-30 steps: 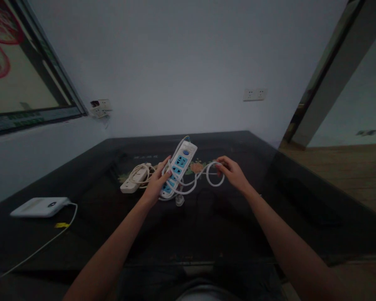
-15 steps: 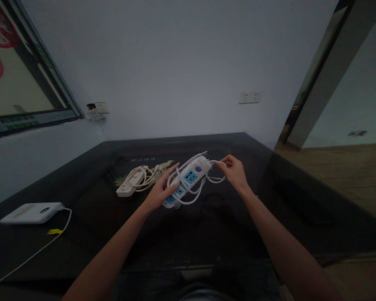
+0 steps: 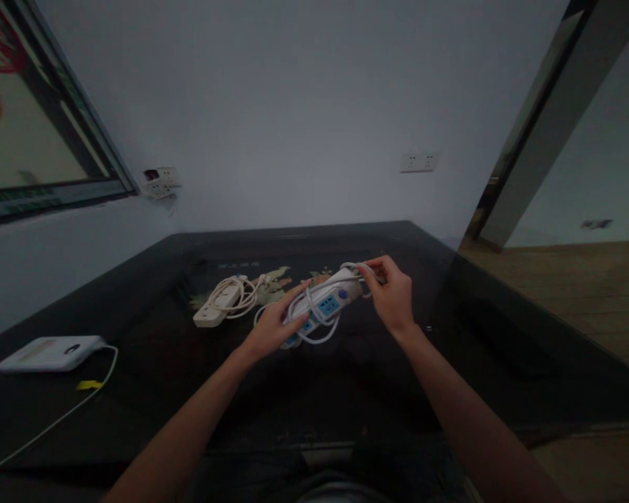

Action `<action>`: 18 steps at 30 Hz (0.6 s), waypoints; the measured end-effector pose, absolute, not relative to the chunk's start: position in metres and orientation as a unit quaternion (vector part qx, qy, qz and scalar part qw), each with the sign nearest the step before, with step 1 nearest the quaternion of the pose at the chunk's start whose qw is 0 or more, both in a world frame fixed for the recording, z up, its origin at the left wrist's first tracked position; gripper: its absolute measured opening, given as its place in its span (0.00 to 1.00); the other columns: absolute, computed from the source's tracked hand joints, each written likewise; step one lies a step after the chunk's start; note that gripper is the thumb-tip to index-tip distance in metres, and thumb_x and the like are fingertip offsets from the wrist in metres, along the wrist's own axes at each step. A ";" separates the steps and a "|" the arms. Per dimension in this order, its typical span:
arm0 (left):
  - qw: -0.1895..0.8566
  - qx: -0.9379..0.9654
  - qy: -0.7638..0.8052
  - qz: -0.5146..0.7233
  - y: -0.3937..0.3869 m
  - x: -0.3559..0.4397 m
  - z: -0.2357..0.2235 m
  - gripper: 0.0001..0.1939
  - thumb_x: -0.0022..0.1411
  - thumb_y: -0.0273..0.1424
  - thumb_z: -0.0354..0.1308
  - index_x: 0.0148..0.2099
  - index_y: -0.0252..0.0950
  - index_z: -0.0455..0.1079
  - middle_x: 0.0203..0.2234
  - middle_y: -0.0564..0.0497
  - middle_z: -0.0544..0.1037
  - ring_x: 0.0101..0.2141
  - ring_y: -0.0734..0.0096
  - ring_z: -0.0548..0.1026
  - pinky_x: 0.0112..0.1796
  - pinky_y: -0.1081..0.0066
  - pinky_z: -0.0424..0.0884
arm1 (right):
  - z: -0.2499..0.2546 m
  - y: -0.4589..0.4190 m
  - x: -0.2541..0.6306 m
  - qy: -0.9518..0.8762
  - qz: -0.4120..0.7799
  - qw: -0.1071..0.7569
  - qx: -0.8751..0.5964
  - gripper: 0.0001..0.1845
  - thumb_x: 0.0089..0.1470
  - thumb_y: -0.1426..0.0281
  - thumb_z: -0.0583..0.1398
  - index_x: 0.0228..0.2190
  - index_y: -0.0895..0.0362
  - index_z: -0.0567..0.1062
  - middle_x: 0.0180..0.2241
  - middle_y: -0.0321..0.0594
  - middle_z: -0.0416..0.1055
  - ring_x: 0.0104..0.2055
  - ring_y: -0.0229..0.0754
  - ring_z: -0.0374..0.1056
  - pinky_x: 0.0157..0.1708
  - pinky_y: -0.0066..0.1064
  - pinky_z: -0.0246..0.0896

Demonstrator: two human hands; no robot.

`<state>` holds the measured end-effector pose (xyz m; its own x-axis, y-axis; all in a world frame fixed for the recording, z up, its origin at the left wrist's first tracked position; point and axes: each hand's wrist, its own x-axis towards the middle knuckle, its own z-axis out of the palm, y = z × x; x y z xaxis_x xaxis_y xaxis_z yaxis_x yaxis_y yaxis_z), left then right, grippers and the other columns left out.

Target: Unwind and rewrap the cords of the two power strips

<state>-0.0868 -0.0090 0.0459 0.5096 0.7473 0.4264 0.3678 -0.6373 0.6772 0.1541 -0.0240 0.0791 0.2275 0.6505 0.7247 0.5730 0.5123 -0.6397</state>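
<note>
A white power strip (image 3: 349, 287) with blue socket faces is held tilted above the dark table, its far right end raised. My left hand (image 3: 275, 323) is closed around its lower left end, thumb across the front. Loops of its white cord (image 3: 322, 340) wrap around the strip's body. At the upper right end, my right hand (image 3: 392, 293) pinches the cord between thumb and fingers. Left of my left hand lies a second, cream power strip (image 3: 210, 316) with its cord coiled on top.
The black table (image 3: 346, 405) has a printed floral pattern. A white box-like device (image 3: 49, 353) with a cable and yellow tag (image 3: 89, 385) sits at the left. A wall socket (image 3: 418, 162) is on the back wall; another (image 3: 160, 183) hangs loose near the window.
The power strip has shifted slightly right and turned flatter. My right hand has brought the cord up against the strip's right end, and the loop hanging there has shrunk.
</note>
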 end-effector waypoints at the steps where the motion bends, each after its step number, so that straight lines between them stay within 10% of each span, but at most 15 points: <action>1: 0.255 0.830 0.338 0.362 -0.009 -0.087 0.045 0.32 0.63 0.40 0.55 0.66 0.40 0.54 0.63 0.45 0.59 0.62 0.53 0.57 0.60 0.55 0.55 | 0.079 -0.025 0.153 -0.637 0.022 0.596 -0.489 0.13 0.57 0.60 0.57 0.29 0.56 0.73 0.26 0.38 0.74 0.28 0.40 0.70 0.29 0.29 0.61; 18: 0.236 0.804 0.342 0.424 -0.006 -0.085 0.033 0.32 0.62 0.36 0.55 0.65 0.39 0.52 0.61 0.41 0.62 0.58 0.52 0.64 0.57 0.53 0.60 | 0.057 -0.022 0.130 -0.700 -0.002 0.575 -0.424 0.16 0.59 0.69 0.55 0.48 0.56 0.72 0.43 0.46 0.75 0.45 0.47 0.71 0.45 0.40 0.65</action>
